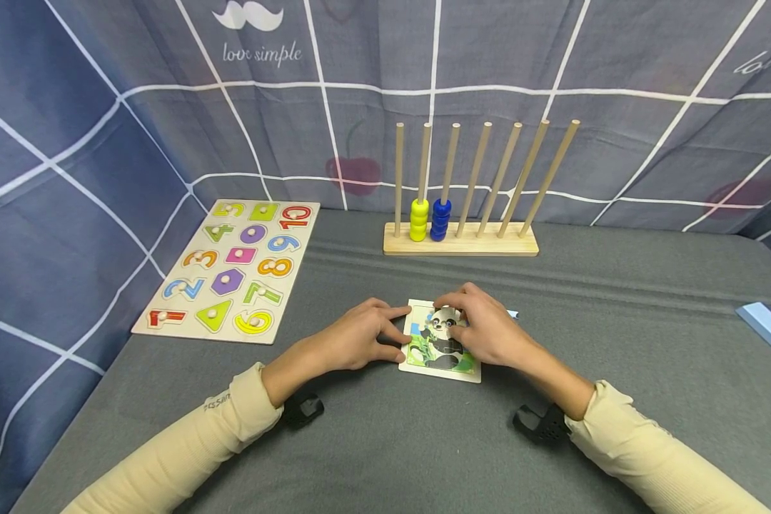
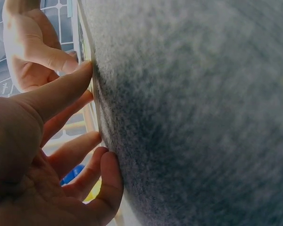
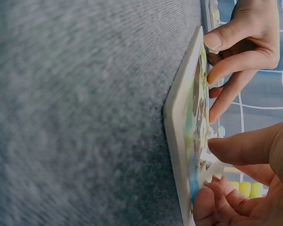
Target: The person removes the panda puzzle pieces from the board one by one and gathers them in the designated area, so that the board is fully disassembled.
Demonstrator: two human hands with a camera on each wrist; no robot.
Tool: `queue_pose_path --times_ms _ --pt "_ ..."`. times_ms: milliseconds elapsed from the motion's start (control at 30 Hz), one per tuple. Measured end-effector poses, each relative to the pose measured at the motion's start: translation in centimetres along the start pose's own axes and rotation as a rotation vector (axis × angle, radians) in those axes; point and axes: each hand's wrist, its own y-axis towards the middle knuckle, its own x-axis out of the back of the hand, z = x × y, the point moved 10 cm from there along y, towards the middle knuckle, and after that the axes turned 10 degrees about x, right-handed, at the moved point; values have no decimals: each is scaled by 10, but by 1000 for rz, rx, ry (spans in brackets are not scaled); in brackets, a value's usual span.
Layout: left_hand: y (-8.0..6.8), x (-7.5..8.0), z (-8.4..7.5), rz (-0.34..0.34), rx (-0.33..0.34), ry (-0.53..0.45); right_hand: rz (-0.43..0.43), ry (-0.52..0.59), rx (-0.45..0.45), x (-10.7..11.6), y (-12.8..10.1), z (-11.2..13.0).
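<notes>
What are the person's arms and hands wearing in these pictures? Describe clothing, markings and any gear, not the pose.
Both arms wear long cream sleeves, the left sleeve and the right sleeve, each ending in a ribbed cuff. The left cuff carries small dark lettering, too small to read. A black device sits under each wrist, one on the left and one on the right. The left hand and right hand are bare, without gloves.

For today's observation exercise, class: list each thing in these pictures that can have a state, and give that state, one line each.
panda puzzle: flat on the table, one piece missing at its left edge.
left hand: fingertips on the puzzle's left edge.
right hand: fingers pressing on the puzzle.
number board: all pieces seated.
bead rack: upright, yellow and blue beads on two rods, other rods bare.
</notes>
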Motion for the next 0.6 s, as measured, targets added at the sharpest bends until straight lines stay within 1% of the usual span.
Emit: queue_pose_path --times_ms 267,467,600 --pt "0 0 0 -3 -6 -1 6 -29 17 0 1 -1" --pt "0 -1 1 8 8 -3 17 -19 7 0 1 -2" --pt "0 -1 1 10 15 -2 6 -6 6 0 1 -2"
